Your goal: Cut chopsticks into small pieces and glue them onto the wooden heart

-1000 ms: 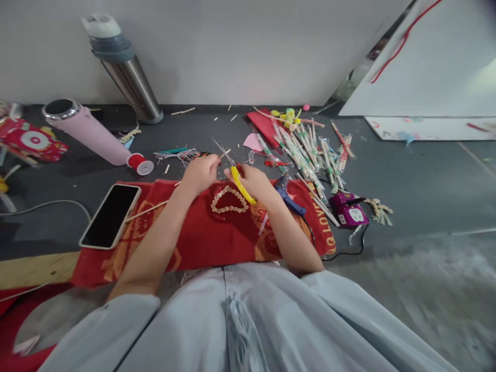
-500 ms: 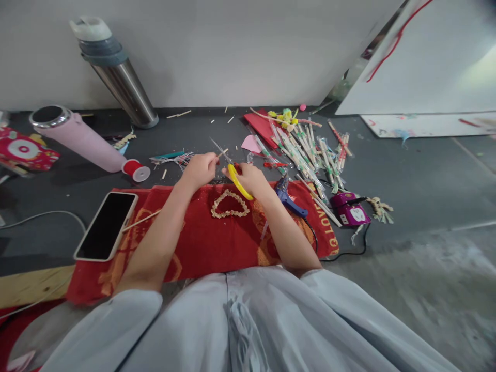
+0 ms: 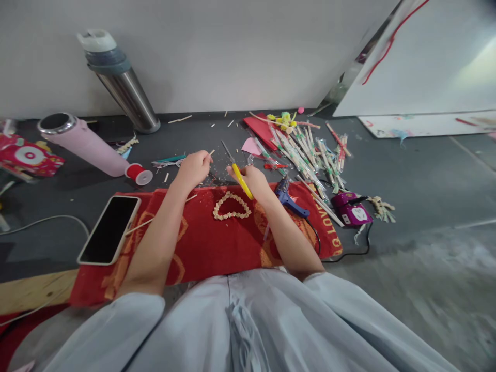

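Yellow-handled scissors (image 3: pixel 237 171) sit in our right hand (image 3: pixel 253 180), fingers clamped round the handle, blades pointing up and away over the dark floor. Our left hand (image 3: pixel 194 168) is pinched shut on a thin wooden stick (image 3: pixel 210 153), whose tip pokes out towards the scissor blades; the two hands are near each other but apart. Just below them a heart outline (image 3: pixel 231 206) made of small pale pieces lies on the red cloth (image 3: pixel 209 243). On writing, we can read little: orange letters run along the cloth's right edge, something like "LOVE" (image 3: pixel 324 219), the rest too small to tell. A red packet (image 3: pixel 29 156) at far left shows a white ring mark, no words legible. A blue glue gun (image 3: pixel 289 199) lies just beside our right wrist, a purple box (image 3: pixel 352 212) further right. A phone (image 3: pixel 110 228) rests face up on the cloth's left end. A pink bottle (image 3: pixel 83 145) lies on its side, touching a red spool (image 3: pixel 138 174); a steel flask (image 3: pixel 120 82) leans at the white wall (image 3: pixel 232 46). Wrapped sticks (image 3: pixel 306 150) litter the grey floor (image 3: pixel 418 175), and a white board (image 3: pixel 426 62) stands tilted at right
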A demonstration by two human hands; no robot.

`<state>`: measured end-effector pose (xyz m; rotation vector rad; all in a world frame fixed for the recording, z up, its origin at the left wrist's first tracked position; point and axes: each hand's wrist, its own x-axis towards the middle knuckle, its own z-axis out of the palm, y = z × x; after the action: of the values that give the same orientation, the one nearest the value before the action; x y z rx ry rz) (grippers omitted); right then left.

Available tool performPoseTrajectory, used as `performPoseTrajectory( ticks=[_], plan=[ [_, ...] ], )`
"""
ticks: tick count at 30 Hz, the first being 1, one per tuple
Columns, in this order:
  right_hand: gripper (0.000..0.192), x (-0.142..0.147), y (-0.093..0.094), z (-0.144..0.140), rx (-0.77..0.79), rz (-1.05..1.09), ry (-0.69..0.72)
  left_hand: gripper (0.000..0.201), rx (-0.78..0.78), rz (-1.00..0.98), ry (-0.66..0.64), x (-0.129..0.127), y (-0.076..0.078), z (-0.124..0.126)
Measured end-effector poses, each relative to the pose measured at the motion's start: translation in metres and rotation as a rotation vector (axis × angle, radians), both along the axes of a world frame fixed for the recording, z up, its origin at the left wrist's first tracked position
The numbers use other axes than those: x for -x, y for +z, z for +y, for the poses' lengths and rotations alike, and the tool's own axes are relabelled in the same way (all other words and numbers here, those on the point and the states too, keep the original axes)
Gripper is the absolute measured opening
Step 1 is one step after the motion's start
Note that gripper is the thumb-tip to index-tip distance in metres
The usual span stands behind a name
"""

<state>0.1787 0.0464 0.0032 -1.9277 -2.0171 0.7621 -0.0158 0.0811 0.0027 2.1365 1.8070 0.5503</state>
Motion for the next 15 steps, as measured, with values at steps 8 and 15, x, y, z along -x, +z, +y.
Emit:
performPoseTrajectory(
  ticks=[8,15],
  plan=[
    [0.065,-0.004,0.001,-0.002,0.007,0.026,-0.027,0.029,-0.003,0.032,-0.003,-0.003,-0.001,-0.002],
    [0.066,-0.007,-0.003,-0.006,-0.049,0.046,-0.011,0.032,0.036,-0.019,0.003,-0.011,0.000,-0.005]
  ],
)
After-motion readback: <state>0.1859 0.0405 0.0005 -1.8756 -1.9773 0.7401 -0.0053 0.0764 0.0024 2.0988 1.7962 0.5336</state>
